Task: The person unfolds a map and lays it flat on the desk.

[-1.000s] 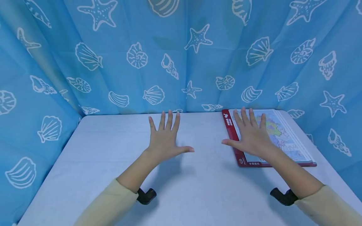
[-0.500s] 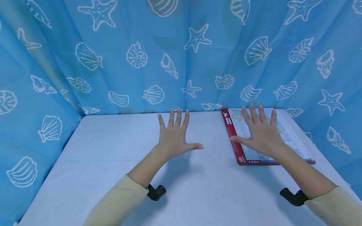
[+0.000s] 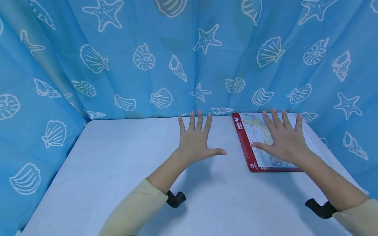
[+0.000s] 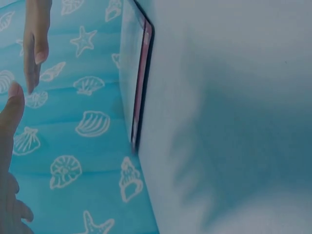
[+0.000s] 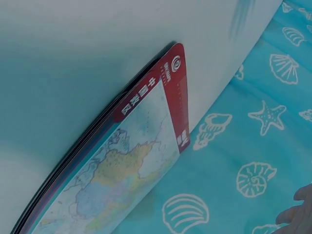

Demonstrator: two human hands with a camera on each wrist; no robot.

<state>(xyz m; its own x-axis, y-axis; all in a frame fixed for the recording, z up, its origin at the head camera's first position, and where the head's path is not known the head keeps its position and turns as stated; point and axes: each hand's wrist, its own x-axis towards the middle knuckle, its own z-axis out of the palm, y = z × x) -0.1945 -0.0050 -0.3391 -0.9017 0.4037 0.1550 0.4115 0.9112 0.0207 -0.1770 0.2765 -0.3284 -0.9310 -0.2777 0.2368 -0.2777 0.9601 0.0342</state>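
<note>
Both hands hover above the white table with fingers spread straight and hold nothing. My left hand is over the middle of the table, its thumb pointing right; its shadow falls on the tabletop. My right hand overlaps a map board in the head view and hides much of its right part. The board has a red border with white characters and a coloured map. In the right wrist view the map board lies flat near the curtain, with layered edges showing. The left wrist view shows its edge too.
A white table reaches back to a blue curtain printed with white shells and starfish, which also closes in the left and right sides. Black wrist-worn devices sit at the cuffs of both light sleeves.
Both hands have moved to the right, the right one across the map board, uncovering more of its left part. The fingers stay spread. The board has not moved on the table.
</note>
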